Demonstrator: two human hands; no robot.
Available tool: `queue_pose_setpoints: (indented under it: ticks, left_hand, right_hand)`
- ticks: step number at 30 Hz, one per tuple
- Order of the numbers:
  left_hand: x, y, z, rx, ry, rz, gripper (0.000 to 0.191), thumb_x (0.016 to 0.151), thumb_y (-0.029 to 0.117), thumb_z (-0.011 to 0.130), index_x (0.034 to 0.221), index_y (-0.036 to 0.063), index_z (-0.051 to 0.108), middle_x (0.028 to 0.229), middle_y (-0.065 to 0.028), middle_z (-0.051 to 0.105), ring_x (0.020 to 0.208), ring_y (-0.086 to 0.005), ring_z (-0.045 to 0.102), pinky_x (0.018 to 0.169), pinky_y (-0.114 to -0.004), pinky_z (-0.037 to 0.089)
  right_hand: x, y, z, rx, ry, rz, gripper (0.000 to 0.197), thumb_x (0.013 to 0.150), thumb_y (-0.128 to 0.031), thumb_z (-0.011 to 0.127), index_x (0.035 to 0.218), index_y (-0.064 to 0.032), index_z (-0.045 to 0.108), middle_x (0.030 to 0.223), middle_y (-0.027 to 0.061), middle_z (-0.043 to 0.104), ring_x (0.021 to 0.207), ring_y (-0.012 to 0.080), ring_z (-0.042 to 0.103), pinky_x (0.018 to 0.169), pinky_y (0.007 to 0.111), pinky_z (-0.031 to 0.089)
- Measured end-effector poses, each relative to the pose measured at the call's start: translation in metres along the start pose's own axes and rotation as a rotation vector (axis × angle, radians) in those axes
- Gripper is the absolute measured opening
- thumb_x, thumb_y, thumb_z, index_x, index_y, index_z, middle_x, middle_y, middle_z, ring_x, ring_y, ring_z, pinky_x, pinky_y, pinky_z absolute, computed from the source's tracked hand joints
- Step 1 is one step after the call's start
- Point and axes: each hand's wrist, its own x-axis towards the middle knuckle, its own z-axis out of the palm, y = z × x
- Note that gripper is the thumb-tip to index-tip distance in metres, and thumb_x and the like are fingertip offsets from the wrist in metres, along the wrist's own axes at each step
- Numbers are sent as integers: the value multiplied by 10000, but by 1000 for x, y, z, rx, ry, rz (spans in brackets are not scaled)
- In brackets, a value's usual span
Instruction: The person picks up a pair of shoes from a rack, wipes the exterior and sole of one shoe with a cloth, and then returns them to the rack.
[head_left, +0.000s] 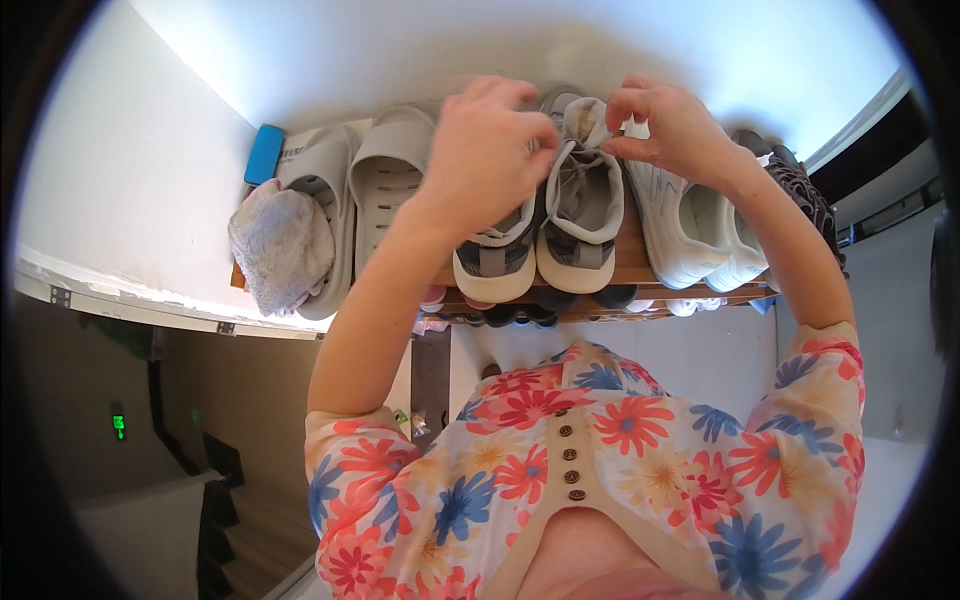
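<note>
A pair of grey and white lace-up sneakers stands heels towards me on the top of a wooden shoe rack. My left hand (499, 139), blurred and with curled fingers, is over the left sneaker (496, 266) and hides most of its front. Its fingertips come close to the laces of the right sneaker (586, 225); whether they pinch a lace cannot be told. On the other side of that sneaker's raised tongue (586, 124) is my right hand (664, 127). Its thumb and forefinger are slightly apart beside the laces, with nothing visible between them.
Left on the rack (637, 262) are grey slides (394, 161), a crumpled grey cloth (281, 244) and a blue box-like object (265, 154). White sneakers (675, 225) and dark woven shoes (802, 187) stand to the right. More shoes (555, 298) show on a lower tier. A pale wall (480, 45) rises behind.
</note>
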Motion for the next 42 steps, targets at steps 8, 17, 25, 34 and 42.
queue_pose_setpoints:
  ticks: [8, 17, 25, 34, 42]
  left_hand:
    - [31, 26, 47, 510, -468, 13, 327, 609, 228, 716, 905, 114, 637, 1078, -102, 507, 1050, -273, 430, 809, -416, 375]
    - [27, 7, 58, 259, -367, -101, 269, 616, 104, 644, 883, 134, 655, 1181, -145, 453, 1085, -293, 430, 866, -414, 376]
    - [28, 1, 57, -63, -441, -154, 201, 620, 86, 629, 816, 41, 620, 1302, -214, 356, 1181, -369, 352, 960, -395, 329]
    - [29, -3, 68, 69, -165, 62, 111, 607, 47, 624, 712, 46, 589, 1204, -129, 466, 1108, -322, 414, 860, -404, 385]
    - [31, -4, 68, 87, -234, 113, 144, 639, 17, 582, 780, 49, 591, 930, -92, 544, 922, -274, 497, 770, -377, 427]
  right_hand:
    - [-8, 5, 16, -98, -188, 146, 221, 698, -220, 674, 805, -41, 604, 723, 88, 583, 645, 239, 538, 611, 316, 429]
    - [6, 18, 23, 710, -148, 520, 230, 801, -249, 602, 840, -23, 596, 642, -11, 522, 527, 57, 482, 389, 192, 380]
    - [17, 19, 40, 869, -220, 548, 126, 758, -149, 586, 785, -26, 594, 611, 17, 514, 454, 85, 458, 357, 224, 394]
    - [39, 42, 42, 699, -520, 458, 114, 747, -114, 552, 824, -37, 589, 573, 16, 484, 417, 100, 432, 391, 259, 421]
    - [24, 41, 23, 826, -796, 415, 242, 729, -141, 567, 955, -55, 581, 591, 34, 511, 467, 111, 504, 435, 249, 460]
